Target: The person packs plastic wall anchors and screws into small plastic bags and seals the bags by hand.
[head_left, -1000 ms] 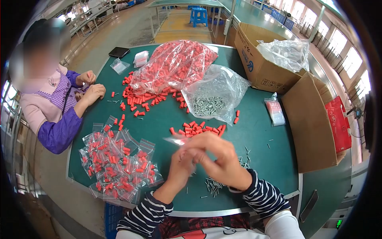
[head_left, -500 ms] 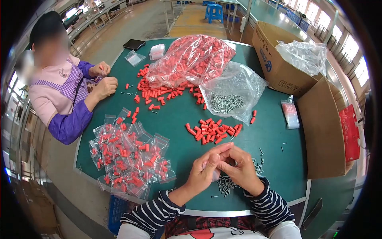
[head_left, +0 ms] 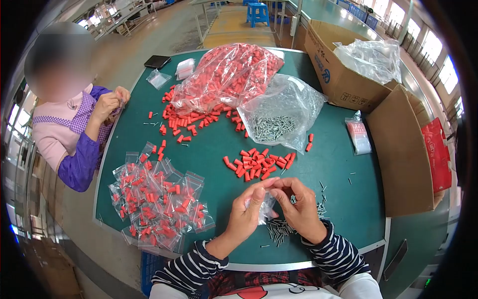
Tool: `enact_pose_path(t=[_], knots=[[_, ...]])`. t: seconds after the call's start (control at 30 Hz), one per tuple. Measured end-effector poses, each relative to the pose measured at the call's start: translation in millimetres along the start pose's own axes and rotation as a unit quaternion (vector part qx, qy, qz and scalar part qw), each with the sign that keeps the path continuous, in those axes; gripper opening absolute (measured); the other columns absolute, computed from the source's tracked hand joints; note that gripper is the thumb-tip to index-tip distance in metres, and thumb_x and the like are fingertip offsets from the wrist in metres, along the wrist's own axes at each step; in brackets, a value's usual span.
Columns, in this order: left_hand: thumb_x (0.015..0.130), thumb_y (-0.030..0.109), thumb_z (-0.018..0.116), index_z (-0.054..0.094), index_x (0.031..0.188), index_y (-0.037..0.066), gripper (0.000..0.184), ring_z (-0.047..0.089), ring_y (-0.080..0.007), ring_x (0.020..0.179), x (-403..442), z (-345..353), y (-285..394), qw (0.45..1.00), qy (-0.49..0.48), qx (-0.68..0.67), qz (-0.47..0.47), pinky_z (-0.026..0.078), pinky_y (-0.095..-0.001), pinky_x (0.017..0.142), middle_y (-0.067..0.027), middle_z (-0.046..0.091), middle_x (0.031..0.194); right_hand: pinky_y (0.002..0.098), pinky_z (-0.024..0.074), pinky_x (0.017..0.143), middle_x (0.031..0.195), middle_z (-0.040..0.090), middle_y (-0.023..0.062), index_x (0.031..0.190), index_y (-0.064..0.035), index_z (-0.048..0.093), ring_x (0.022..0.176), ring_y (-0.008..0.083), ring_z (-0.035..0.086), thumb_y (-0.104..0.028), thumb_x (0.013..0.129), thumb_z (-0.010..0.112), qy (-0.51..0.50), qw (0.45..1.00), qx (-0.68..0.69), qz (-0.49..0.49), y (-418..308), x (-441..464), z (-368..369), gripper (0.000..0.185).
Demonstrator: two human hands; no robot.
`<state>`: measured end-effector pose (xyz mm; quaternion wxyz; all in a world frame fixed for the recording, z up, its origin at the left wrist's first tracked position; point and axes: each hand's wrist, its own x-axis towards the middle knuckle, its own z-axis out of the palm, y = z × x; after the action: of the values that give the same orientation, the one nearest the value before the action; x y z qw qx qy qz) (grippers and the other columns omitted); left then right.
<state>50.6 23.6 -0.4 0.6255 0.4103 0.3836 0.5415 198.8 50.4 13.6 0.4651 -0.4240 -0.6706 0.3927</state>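
A small clear plastic zip bag (head_left: 267, 208) is between my hands, with a bit of red at its lower edge. My left hand (head_left: 244, 215) pinches its left side, the thumb pointing up. The fingers of my right hand (head_left: 301, 212) close on the bag's upper edge. Loose metal screws (head_left: 280, 233) lie under and beside my right hand. Just beyond my fingertips is a small heap of red plastic caps (head_left: 256, 163). To the left spreads a pile of filled zip bags (head_left: 159, 199) with red caps inside.
A large bag of red caps (head_left: 226, 74) and an open bag of screws (head_left: 274, 128) are at the back. Cardboard boxes (head_left: 343, 74) border the right side, near a pack of bags (head_left: 358, 134). A co-worker (head_left: 69, 134) sits at left; a phone (head_left: 157, 61) lies far left.
My hands have tilted and parted slightly, so more of the clear bag shows between them. The co-worker's hands have moved up and left. The whole view has shifted slightly.
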Motion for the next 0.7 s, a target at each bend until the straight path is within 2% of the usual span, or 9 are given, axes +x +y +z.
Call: enact_pose_path(t=[0.13,0.3,0.4,0.47,0.5,0.53,0.57,0.67,0.7], knots=[[0.107,0.036,0.041,0.051,0.135,-0.004,0.050,0.066,-0.0162,0.097,-1,-2,-1,1.000,0.024,-0.009,-0.002,0.059,-0.0282,0.074,-0.0143,0.065,0.116,0.0270,0.0535,0.063,0.084,0.069,0.0077,0.106,0.0013,0.061,0.072,0.0134,0.067,-0.002,0.089,0.070,-0.018,0.999,0.030,0.031,-6,-1,-2,0.020],[0.107,0.034,0.042,0.052,0.134,-0.004,0.048,0.066,-0.0163,0.098,0,1,-3,0.999,0.031,-0.016,0.008,0.058,-0.0281,0.074,-0.0144,0.065,0.117,0.0259,0.0502,0.061,0.086,0.068,0.0084,0.106,0.0005,0.062,0.071,0.0133,0.065,-0.001,0.087,0.071,-0.024,0.999,0.016,0.031,-11,-2,-4,0.020],[0.107,0.032,0.043,0.052,0.135,-0.004,0.046,0.065,-0.0157,0.100,0,1,-3,0.999,0.030,-0.013,-0.014,0.058,-0.0278,0.073,-0.0139,0.065,0.118,0.0268,0.0494,0.068,0.085,0.067,0.0038,0.098,0.0003,0.065,0.074,0.0110,0.061,-0.005,0.087,0.071,0.018,1.000,-0.014,0.004,-11,1,-3,0.013],[0.107,0.029,0.045,0.051,0.136,-0.004,0.044,0.066,-0.0157,0.100,1,-5,-12,0.998,0.063,0.020,0.002,0.058,-0.0276,0.073,-0.0124,0.065,0.119,0.0278,0.0491,0.068,0.088,0.068,0.0075,0.100,0.0011,0.066,0.077,0.0145,0.063,-0.003,0.089,0.067,0.021,0.999,-0.007,0.024,-10,2,-7,0.012],[0.105,0.030,0.049,0.050,0.135,-0.006,0.046,0.068,-0.0172,0.094,2,-6,-6,0.998,0.061,-0.003,-0.033,0.059,-0.0291,0.072,-0.0145,0.066,0.118,0.0283,0.0489,0.069,0.089,0.068,0.0094,0.101,0.0015,0.066,0.078,0.0162,0.064,-0.002,0.090,0.065,0.014,0.999,0.005,0.029,-7,2,-8,0.012],[0.105,0.030,0.049,0.050,0.135,-0.004,0.046,0.067,-0.0172,0.095,2,-2,-4,0.997,0.070,-0.022,-0.006,0.059,-0.0291,0.070,-0.0138,0.066,0.119,0.0274,0.0481,0.069,0.087,0.066,0.0089,0.101,0.0019,0.066,0.077,0.0154,0.062,-0.002,0.090,0.065,0.013,1.000,-0.003,0.017,1,1,-9,0.011],[0.105,0.030,0.050,0.050,0.136,-0.003,0.045,0.067,-0.0169,0.098,4,-3,-2,0.997,0.074,-0.019,-0.029,0.060,-0.0292,0.069,-0.0126,0.066,0.119,0.0266,0.0472,0.069,0.085,0.065,0.0084,0.100,0.0022,0.066,0.076,0.0146,0.061,-0.003,0.091,0.064,0.010,1.000,-0.008,0.003,10,2,-10,0.011],[0.107,0.028,0.045,0.052,0.138,0.004,0.040,0.059,-0.0071,0.086,7,-12,-18,0.998,0.035,-0.018,-0.048,0.046,-0.0188,0.060,-0.0029,0.064,0.105,0.0259,0.0472,0.069,0.084,0.064,0.0063,0.097,0.0025,0.065,0.078,0.0125,0.060,-0.003,0.091,0.064,-0.007,0.999,0.022,0.028,11,2,-17,0.008],[0.108,0.029,0.044,0.052,0.138,0.004,0.040,0.056,-0.0055,0.085,8,-16,-22,0.999,-0.001,-0.027,-0.036,0.044,-0.0181,0.065,-0.0001,0.061,0.098,0.0258,0.0479,0.070,0.086,0.065,0.0056,0.099,0.0027,0.064,0.080,0.0120,0.061,-0.003,0.091,0.064,-0.018,0.997,0.051,0.055,13,1,-18,0.010]])
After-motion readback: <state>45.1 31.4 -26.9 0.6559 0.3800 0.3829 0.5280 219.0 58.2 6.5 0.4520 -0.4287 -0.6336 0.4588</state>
